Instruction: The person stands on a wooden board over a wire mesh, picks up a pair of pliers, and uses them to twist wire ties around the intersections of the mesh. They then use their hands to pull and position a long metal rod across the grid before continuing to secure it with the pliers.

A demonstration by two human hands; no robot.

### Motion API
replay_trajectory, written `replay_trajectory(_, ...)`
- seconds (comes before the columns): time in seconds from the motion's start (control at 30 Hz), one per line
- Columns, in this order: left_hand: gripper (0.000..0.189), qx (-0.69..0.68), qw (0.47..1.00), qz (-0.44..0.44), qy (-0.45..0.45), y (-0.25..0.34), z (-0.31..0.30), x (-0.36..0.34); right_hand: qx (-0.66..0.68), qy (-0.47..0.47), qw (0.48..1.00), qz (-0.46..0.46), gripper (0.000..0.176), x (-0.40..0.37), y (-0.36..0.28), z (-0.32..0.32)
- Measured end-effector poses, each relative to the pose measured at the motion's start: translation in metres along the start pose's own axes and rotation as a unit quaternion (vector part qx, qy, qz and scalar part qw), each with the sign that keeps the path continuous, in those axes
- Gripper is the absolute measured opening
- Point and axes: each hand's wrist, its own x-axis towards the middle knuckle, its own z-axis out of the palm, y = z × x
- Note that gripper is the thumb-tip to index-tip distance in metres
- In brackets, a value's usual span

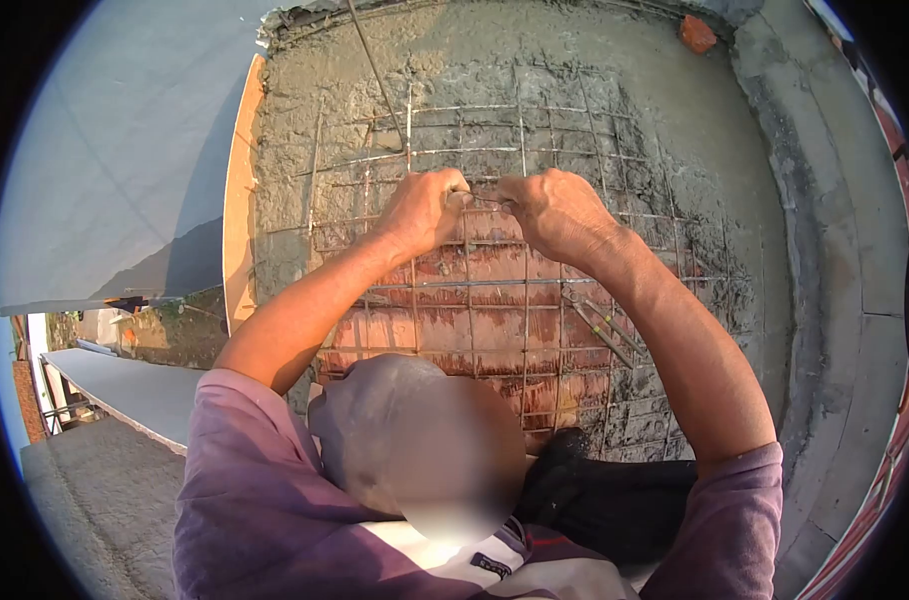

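Nearest to us, at the bottom of the view, we have a dull, worn cap (375,425) beside a blurred patch, with purple sleeves (240,425) spread to either side and dark clothing (615,500) on the right. Beyond them, our bare arms reach over a steel mesh (526,283), and our left hand (425,208) and right hand (555,210) come close together above its bars. Both hands are closed, fingertips pinching a thin, dark wire (487,198) that spans the small gap between them. Nearer than the hands and toward the right, a pair of pincers (605,330) lies slantwise on the mesh. Under the near and middle bars we see a reddish surface (375,330), streaked with grey; around it, rough, wet-looking concrete (705,130) partly covers the outer bars. A pale wooden board (241,190) edges the left side, and a grey concrete ledge (860,350) curves along the right. A long, thin rod (377,72) slants down to the far part of the mesh. Farther out, a smooth, pale grey-blue expanse (115,130) fills the upper left, above a light panel (135,385), while a red-orange lump (697,34) sits on the concrete at the far right.
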Motion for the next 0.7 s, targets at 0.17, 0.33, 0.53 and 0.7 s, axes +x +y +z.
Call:
replay_trajectory(0.17,0.017,-0.225,0.966,-0.096,-0.081,-0.03,-0.013,0.012,0.022,0.009,0.999,0.037,0.017,0.015,-0.002,0.006)
replay_trajectory(0.33,0.011,-0.401,0.9,-0.082,-0.147,-0.062,-0.041,-0.005,0.201,0.016,0.974,0.106,0.014,0.049,-0.001,0.018)
replay_trajectory(0.53,0.017,-0.065,0.997,-0.007,-0.035,-0.08,-0.031,-0.016,0.181,0.006,0.976,0.12,0.013,0.064,-0.016,0.044)
replay_trajectory(0.7,0.018,-0.034,0.995,-0.002,0.091,-0.081,-0.025,-0.021,0.253,-0.085,0.96,0.085,0.01,0.074,-0.04,0.019)
